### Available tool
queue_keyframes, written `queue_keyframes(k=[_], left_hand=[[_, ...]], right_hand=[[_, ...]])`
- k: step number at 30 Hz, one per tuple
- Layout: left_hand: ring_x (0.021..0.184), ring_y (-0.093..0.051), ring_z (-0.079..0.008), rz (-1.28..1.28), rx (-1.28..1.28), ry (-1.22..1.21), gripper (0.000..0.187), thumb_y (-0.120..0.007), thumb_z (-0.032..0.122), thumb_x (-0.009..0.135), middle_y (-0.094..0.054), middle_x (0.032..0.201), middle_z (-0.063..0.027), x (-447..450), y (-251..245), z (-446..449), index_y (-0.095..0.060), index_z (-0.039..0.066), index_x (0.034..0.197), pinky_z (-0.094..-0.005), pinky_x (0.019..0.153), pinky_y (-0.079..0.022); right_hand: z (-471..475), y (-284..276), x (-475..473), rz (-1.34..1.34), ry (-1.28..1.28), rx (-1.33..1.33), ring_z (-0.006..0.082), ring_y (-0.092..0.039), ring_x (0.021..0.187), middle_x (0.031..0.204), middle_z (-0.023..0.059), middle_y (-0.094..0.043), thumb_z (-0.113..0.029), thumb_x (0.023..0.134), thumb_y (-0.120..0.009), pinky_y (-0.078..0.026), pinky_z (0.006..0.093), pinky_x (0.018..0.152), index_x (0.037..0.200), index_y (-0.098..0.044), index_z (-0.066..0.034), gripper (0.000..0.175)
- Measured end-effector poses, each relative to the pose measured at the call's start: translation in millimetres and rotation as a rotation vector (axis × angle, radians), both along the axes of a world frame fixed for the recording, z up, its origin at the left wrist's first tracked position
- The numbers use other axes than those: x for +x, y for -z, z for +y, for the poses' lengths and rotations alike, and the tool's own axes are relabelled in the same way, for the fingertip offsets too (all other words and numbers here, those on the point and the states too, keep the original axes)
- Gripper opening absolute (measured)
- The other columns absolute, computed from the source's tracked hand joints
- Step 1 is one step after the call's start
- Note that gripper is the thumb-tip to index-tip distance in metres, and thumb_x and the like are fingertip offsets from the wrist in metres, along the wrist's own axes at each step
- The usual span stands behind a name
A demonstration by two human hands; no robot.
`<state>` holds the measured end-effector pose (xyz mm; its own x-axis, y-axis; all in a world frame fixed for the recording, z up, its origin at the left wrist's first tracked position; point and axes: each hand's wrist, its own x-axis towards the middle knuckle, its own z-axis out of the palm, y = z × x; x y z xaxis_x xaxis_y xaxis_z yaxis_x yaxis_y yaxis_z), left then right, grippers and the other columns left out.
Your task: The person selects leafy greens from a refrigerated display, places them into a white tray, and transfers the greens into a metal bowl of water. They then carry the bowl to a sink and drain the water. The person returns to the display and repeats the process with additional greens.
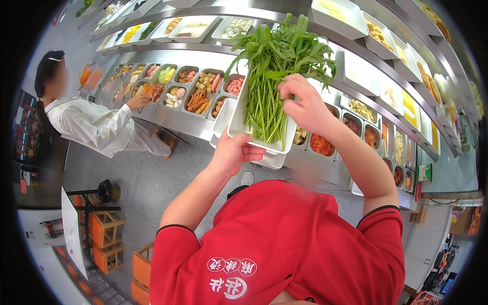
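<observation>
A bunch of long-stemmed leafy greens, likely water spinach [267, 103], fills a white rectangular tray [237, 114]. Its leaves spill over the far end, and the stem ends lie towards me. My left hand [232, 152] grips the near left corner of this tray, thumb at the rim and fingers beneath. Below it more white tray [223, 118] shows, partly covered. Over the right side of the greens is my right hand [303, 101], its fingers curled against leaves and stems. Whether a leaf is pinched between those fingertips is unclear.
Metal food pans [200, 93] line the counter on both sides of the tray. Above, shelves [213, 47] carry white trays of food. At the left, a person [91, 118] reaches over the pans. Orange-seated stools [103, 228] and a white table [72, 232] stand behind.
</observation>
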<state>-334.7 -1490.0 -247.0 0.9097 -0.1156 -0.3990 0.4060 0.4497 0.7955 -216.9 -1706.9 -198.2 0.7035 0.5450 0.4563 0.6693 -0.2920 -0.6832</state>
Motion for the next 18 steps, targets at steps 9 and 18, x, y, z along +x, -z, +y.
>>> queue_keyframes(k=[9,18], left_hand=[[0.083,-0.075,-0.0342,0.028,0.009,-0.01,0.046,-0.048,0.008,0.093,-0.069,0.106,-0.0225,-1,0,-4,-0.041,0.003,0.139,-0.0451,0.07,-0.064],[0.086,-0.074,-0.035,0.017,0.021,-0.01,0.047,-0.05,0.012,0.094,-0.067,0.112,-0.0228,-5,-5,-11,-0.042,0.003,0.139,-0.0462,0.072,-0.064]], right_hand=[[3,25,-87,-0.193,-0.135,0.004,0.0367,-0.061,0.086,0.091,0.0166,-0.06,0.001,0.083,-0.059,-0.051,0.0442,0.078,0.093,-0.057,-0.0019,0.011],[-30,-20,-50,0.824,-0.193,1.03,0.0272,-0.064,0.081,0.088,0.01,-0.061,0.003,0.092,-0.049,-0.058,0.0459,0.073,0.105,-0.051,-0.0067,0.016]])
